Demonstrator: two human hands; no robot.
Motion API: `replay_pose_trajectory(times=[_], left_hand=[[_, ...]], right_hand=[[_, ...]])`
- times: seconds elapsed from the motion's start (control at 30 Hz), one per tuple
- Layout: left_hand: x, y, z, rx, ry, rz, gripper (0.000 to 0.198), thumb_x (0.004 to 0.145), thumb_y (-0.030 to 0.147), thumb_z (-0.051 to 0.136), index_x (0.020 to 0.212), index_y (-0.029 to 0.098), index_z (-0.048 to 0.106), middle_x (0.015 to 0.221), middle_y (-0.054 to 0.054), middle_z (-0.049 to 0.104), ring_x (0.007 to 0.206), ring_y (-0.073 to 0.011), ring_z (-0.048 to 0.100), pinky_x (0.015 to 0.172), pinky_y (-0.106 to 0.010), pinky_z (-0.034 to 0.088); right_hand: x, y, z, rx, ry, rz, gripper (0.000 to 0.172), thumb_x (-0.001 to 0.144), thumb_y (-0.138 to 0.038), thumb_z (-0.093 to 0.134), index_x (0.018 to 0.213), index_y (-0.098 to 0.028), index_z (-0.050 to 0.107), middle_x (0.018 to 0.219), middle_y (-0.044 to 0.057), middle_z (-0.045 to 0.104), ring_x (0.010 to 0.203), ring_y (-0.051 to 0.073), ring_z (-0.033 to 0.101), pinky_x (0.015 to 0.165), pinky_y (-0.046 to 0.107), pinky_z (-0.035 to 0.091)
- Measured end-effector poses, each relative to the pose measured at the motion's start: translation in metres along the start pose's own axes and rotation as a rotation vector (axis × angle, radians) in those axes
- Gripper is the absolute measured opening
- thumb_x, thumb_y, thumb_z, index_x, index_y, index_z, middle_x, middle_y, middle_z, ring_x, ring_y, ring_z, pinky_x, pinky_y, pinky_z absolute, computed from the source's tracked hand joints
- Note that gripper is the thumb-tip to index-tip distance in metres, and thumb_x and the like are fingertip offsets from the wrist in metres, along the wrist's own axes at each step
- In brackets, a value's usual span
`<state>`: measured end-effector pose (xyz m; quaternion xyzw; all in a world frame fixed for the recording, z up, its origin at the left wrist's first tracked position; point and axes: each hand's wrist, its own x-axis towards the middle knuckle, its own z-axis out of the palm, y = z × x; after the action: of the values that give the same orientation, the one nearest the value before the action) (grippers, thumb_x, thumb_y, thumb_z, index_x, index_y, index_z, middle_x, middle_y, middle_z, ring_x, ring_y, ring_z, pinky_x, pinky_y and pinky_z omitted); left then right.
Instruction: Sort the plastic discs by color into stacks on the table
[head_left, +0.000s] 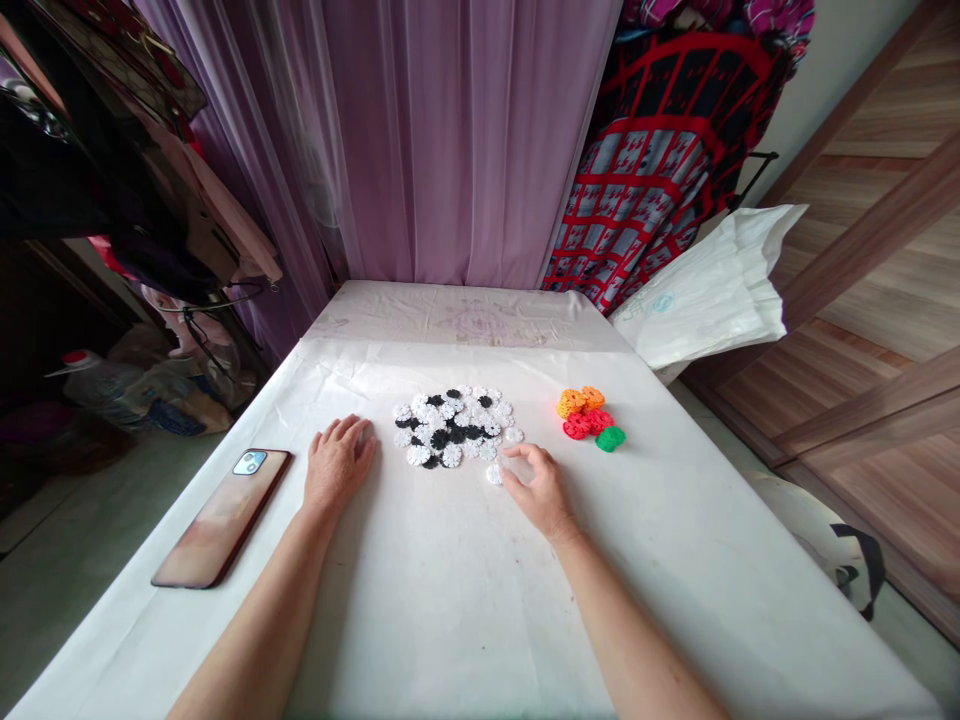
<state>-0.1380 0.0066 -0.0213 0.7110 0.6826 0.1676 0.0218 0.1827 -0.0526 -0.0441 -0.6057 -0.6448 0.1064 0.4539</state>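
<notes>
A loose heap of white and black plastic snowflake discs [454, 436] lies in the middle of the table. To the left of the heap, my left hand [340, 458] rests palm down on the cloth with its fingers stretched out, holding nothing. My right hand [541, 490] is at the heap's near right side, thumb and forefinger apart. One white snowflake disc [493, 473] lies by its fingertips; whether they touch it is hard to tell. Farther right are small groups of orange discs [574, 402], red discs [587, 424] and green discs [610, 438].
A phone [223, 520] lies face down near the left edge of the white-covered table [420, 620]. Beyond the far edge hangs a purple curtain [450, 150]. A white bag [705, 290] leans at the far right corner, and clothes [217, 200] hang on the left.
</notes>
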Motion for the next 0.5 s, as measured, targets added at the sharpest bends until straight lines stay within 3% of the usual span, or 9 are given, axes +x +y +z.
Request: replay_pose_trajectory(times=[0.17, 0.5], left_hand=[[0.0, 0.001, -0.002, -0.01, -0.012, -0.001, 0.046, 0.095, 0.042, 0.039, 0.132, 0.022, 0.059, 0.145, -0.009, 0.055, 0.139, -0.0318, 0.041, 0.115, -0.054, 0.03], [0.0, 0.001, -0.002, 0.0, -0.017, -0.006, 0.046, 0.096, 0.042, 0.039, 0.132, 0.02, 0.058, 0.146, -0.009, 0.054, 0.139, -0.0317, 0.041, 0.115, -0.053, 0.03]], right_hand=[[-0.012, -0.019, -0.003, -0.13, -0.065, -0.05, 0.017, 0.074, -0.023, 0.062, 0.091, -0.025, 0.063, 0.094, 0.004, 0.074, 0.091, 0.023, 0.065, 0.086, 0.036, 0.048], [-0.01, -0.019, 0.001, -0.215, -0.109, -0.106, 0.027, 0.073, -0.021, 0.065, 0.1, -0.023, 0.062, 0.102, 0.005, 0.072, 0.098, 0.024, 0.064, 0.088, 0.036, 0.045]])
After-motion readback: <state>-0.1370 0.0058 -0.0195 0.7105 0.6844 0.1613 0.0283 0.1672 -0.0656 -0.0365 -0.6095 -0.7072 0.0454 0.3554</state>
